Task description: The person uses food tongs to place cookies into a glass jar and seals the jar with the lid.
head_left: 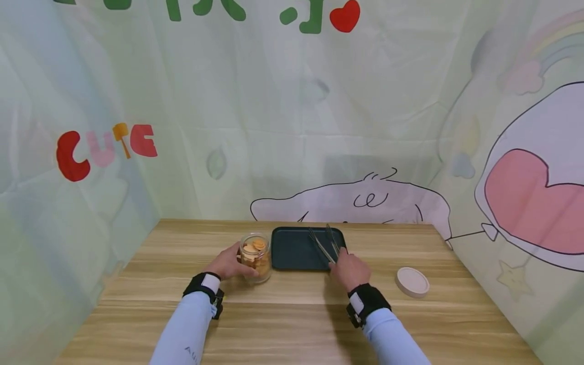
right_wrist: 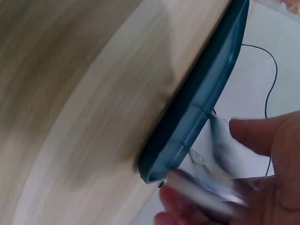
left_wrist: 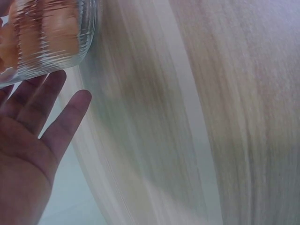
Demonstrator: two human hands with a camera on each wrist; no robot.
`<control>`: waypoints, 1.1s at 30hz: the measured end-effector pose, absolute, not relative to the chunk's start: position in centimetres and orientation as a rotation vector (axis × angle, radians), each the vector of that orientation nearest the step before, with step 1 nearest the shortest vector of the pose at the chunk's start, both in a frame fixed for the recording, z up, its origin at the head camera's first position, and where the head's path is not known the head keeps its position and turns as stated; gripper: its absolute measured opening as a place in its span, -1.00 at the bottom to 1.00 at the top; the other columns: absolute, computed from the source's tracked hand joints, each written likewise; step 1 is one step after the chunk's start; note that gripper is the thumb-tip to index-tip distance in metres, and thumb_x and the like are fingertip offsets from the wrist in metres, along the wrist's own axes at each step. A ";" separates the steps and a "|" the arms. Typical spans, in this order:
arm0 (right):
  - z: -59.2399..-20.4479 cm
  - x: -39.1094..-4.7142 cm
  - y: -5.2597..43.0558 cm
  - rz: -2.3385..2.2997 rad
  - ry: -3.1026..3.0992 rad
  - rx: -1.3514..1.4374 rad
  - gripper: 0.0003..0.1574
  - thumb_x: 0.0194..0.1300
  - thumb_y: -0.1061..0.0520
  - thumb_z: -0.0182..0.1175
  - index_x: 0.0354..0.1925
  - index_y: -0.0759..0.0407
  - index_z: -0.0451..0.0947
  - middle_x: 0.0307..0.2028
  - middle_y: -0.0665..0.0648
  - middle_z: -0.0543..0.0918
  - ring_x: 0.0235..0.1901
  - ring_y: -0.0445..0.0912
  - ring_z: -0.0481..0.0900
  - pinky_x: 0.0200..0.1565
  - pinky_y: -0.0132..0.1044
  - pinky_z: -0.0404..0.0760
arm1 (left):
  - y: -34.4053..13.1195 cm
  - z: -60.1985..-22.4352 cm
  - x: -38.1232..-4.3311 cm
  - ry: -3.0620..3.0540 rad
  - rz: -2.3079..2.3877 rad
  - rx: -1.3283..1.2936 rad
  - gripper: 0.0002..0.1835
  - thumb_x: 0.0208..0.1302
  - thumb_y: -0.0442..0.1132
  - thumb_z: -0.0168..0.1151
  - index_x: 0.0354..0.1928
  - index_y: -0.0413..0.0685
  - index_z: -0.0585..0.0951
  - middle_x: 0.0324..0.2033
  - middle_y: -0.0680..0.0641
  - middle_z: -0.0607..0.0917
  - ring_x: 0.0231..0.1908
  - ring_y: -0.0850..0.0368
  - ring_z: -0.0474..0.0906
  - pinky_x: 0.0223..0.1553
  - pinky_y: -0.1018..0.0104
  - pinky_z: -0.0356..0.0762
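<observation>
A clear glass jar (head_left: 255, 268) of round, orange-brown biscuits stands left of the dark tray (head_left: 292, 248). My left hand (head_left: 228, 262) holds it from the left, thumb in front and fingers round the far side. In the left wrist view, some fingertips lie along the ribbed jar (left_wrist: 51, 33), with one finger apart from it. My right hand (head_left: 352, 271) grips metal tongs (head_left: 322, 246) near the tray's right end. Their two arms are spread, with the tips over the tray; the right wrist view shows the tongs (right_wrist: 201, 192) blurred between thumb and fingers.
A round, pale lid (head_left: 412, 282) lies on the wooden table (head_left: 283, 329), right of my right hand. Printed cloth (head_left: 255, 111) hangs behind the table's back edge and at both sides. Black bands with small cameras circle both wrists.
</observation>
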State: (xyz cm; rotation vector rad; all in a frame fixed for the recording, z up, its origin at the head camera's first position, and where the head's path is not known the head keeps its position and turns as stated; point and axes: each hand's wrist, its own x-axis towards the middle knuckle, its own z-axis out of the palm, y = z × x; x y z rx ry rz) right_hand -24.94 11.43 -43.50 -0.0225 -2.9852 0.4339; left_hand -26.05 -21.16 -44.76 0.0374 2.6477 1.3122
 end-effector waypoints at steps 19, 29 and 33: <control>-42.9 -25.4 18.3 0.360 -3.035 -0.158 -0.22 0.31 -0.17 0.18 0.14 0.49 0.41 -0.03 0.58 0.51 -0.01 0.43 0.47 -0.09 0.31 0.53 | -21.0 -44.6 -25.8 2.654 1.294 0.031 0.06 -0.12 -0.09 0.62 0.44 -0.09 0.24 0.28 -0.22 0.50 0.26 -0.22 0.43 0.26 -0.19 0.39; -42.5 -25.3 23.2 0.326 -3.110 -0.296 -0.06 0.31 -0.21 0.17 0.27 0.52 0.24 0.13 0.66 0.36 0.13 0.51 0.34 0.02 0.39 0.46 | -20.9 -44.7 -26.0 2.657 1.290 0.035 0.06 -0.11 -0.09 0.61 0.44 -0.09 0.24 0.28 -0.22 0.50 0.26 -0.22 0.43 0.26 -0.19 0.39; -43.1 -25.1 24.9 0.354 -3.133 -0.316 0.03 0.27 -0.27 0.18 0.30 0.53 0.19 0.12 0.67 0.35 0.10 0.51 0.36 -0.04 0.36 0.51 | -21.0 -44.7 -26.0 2.662 1.282 0.046 0.07 -0.12 -0.07 0.62 0.44 -0.09 0.24 0.29 -0.22 0.49 0.27 -0.22 0.42 0.27 -0.19 0.38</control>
